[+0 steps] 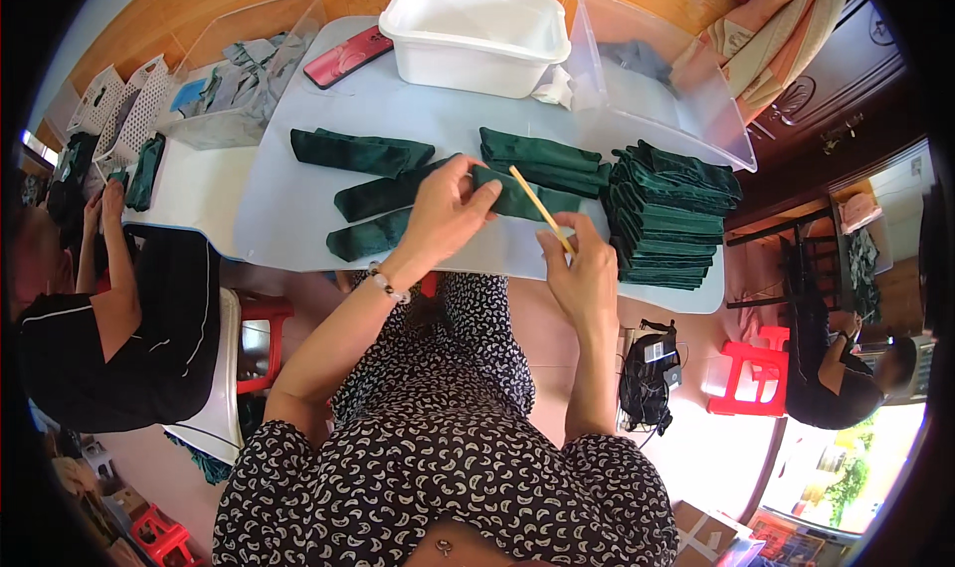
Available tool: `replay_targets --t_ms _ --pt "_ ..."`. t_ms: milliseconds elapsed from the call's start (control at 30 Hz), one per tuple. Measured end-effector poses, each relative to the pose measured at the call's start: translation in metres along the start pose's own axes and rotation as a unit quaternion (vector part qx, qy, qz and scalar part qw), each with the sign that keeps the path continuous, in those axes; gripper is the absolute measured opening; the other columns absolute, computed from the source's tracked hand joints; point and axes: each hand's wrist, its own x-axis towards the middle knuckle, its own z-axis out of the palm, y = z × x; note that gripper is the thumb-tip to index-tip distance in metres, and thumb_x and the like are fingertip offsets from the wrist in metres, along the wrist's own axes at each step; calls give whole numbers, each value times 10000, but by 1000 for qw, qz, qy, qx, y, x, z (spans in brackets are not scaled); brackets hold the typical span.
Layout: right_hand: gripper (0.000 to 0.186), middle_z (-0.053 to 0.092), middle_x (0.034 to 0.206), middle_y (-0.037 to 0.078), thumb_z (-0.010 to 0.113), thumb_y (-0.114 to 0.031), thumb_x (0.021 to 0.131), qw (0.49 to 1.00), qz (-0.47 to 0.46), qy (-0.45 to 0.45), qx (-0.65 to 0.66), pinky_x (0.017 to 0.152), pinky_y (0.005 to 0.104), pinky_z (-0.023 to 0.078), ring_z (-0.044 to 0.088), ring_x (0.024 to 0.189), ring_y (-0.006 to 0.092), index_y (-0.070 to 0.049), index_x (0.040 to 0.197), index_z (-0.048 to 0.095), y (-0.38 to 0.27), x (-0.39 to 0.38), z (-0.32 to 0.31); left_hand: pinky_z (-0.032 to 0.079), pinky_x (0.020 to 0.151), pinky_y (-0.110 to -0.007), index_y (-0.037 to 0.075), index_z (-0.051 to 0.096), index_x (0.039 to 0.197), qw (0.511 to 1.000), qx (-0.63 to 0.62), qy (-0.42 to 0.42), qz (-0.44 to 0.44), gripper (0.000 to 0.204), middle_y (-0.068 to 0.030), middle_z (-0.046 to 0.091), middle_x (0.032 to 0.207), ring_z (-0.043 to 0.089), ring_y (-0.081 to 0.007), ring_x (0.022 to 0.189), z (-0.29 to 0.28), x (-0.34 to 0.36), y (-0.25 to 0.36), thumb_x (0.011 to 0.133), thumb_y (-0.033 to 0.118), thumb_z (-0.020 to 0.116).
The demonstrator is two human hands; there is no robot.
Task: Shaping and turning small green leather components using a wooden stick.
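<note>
My left hand [445,215] pinches the end of a dark green velvet strip [517,203] between thumb and fingers, above the table. A thin pale-yellow stick [534,200] slants across that strip, its lower end gripped by my right hand [585,275]. Whether those fingers also hold the cloth, I cannot tell. To the left, on the tabletop, lie several folded green velvet strips [360,153], one partly behind my left hand. More green strips [537,151] lie just beyond the held one. A tall, neat stack of green velvet pieces [665,224] stands right of my right hand.
The pale table [284,204] bears a white basin [477,78] and a phone [348,58] at its far side. Clear plastic bins [239,121] flank it, holding cloth. A co-worker [119,318] sits left, another person [836,368] farther right. A red stool [751,376] and black bag [649,383] stand on the floor.
</note>
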Motion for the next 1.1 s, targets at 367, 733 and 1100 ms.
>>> replay_targets --t_ms 367,733,1100 --pt "549 535 1277 157 476 -272 999 654 37 -73 752 435 125 214 266 525 11 -195 1494 251 -16 -4 44 542 662 -233 36 564 1066 987 -141 -72 -7 234 -37 651 936 632 -96 779 -15 -7 59 911 190 649" --pt "429 380 681 -59 475 -296 998 891 70 66 444 496 193 259 339 574 22 12 1297 491 3 70 8 519 564 -247 -35 592 1018 999 -25 -27 -7 253 -112 673 821 656 -136 681 -10 72 33 884 169 658" --pt "451 407 636 -59 513 -349 984 922 127 73 357 450 185 267 388 537 34 -11 1283 517 36 100 18 497 601 -363 -15 651 961 922 368 67 97 367 -116 658 671 641 -253 615 -2 91 16 819 317 715"
